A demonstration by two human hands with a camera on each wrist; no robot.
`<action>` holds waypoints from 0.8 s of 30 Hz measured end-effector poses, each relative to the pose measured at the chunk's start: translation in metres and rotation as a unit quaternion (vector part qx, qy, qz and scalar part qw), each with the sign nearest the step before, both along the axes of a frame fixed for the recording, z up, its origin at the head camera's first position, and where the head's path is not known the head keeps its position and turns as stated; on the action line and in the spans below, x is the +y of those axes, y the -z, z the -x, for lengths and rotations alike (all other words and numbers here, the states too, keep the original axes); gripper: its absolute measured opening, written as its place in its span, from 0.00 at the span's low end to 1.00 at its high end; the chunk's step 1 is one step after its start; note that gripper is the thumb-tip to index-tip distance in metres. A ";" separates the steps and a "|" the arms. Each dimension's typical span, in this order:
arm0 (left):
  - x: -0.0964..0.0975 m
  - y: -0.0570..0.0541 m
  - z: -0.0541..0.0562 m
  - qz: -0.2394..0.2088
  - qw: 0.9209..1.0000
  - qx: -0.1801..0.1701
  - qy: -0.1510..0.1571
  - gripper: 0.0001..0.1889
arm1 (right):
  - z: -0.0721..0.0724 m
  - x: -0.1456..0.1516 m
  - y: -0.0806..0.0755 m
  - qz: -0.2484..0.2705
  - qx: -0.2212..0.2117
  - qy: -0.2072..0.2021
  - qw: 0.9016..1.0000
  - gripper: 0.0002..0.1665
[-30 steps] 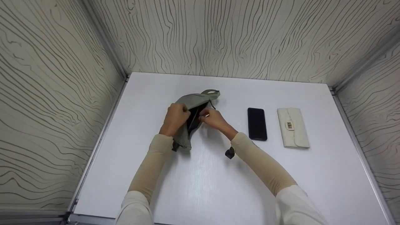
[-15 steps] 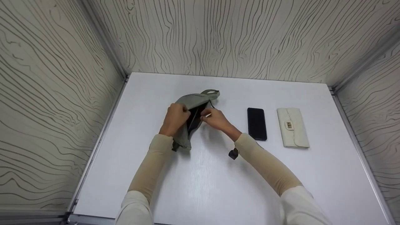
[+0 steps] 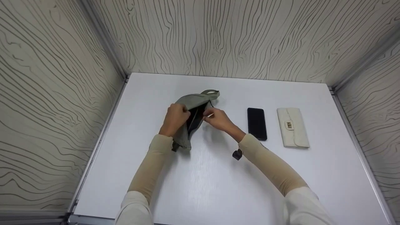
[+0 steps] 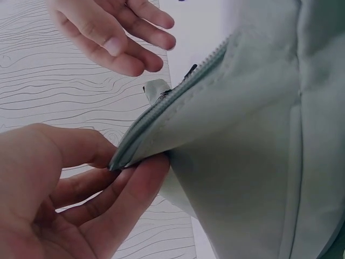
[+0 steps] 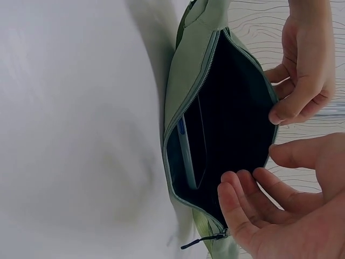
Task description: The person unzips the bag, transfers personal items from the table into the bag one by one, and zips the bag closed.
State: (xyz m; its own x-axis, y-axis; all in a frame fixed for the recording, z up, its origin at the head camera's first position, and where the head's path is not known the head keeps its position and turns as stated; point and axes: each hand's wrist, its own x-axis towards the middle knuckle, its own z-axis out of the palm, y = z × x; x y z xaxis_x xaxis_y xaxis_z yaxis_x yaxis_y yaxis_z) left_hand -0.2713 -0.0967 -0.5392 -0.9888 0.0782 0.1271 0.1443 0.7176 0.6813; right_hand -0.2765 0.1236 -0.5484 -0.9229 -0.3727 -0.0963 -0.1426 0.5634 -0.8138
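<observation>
A grey-green waist bag (image 3: 194,100) stands on the white table with its zipper undone and its dark inside showing. My left hand (image 3: 177,118) pinches the zippered edge of the opening between thumb and fingers, as the left wrist view (image 4: 91,183) of this hand also shows. At the opening's other side is my right hand (image 3: 217,119), fingers loosely bent with nothing between them. Its fingertips (image 5: 232,186) overlap the bag's mouth in the right wrist view; contact is unclear. A slim item with a pale edge (image 5: 188,156) lies inside the bag, its kind unclear.
A black smartphone (image 3: 257,124) lies flat to the right of the bag. Further right is a cream wallet (image 3: 293,127) with a metal clasp. Wood-grain patterned walls (image 3: 215,37) border the table (image 3: 193,187) at back and sides.
My right hand has drawn back slightly to the right, out of the bag's opening, its forearm shifting right too. The left hand and the bag look unchanged.
</observation>
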 end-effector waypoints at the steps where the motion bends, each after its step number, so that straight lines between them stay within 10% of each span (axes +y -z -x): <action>1: 0.000 0.000 0.000 0.001 1.000 0.002 0.000 0.17 | 0.000 0.001 0.000 0.001 0.003 0.001 1.000 0.15; 24: 0.000 -0.001 -0.001 -0.001 1.000 0.006 0.004 0.17 | -0.002 0.023 -0.011 -0.005 0.025 0.007 1.000 0.18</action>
State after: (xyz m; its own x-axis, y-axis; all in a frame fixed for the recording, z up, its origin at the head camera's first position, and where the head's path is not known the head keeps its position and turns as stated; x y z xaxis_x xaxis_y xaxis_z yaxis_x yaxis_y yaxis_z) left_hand -0.2703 -0.0969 -0.5379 -0.9865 0.0866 0.1390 0.1587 0.7151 0.6808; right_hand -0.2747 0.1465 -0.5375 -0.9315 -0.3598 -0.0539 -0.1750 0.5730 -0.8007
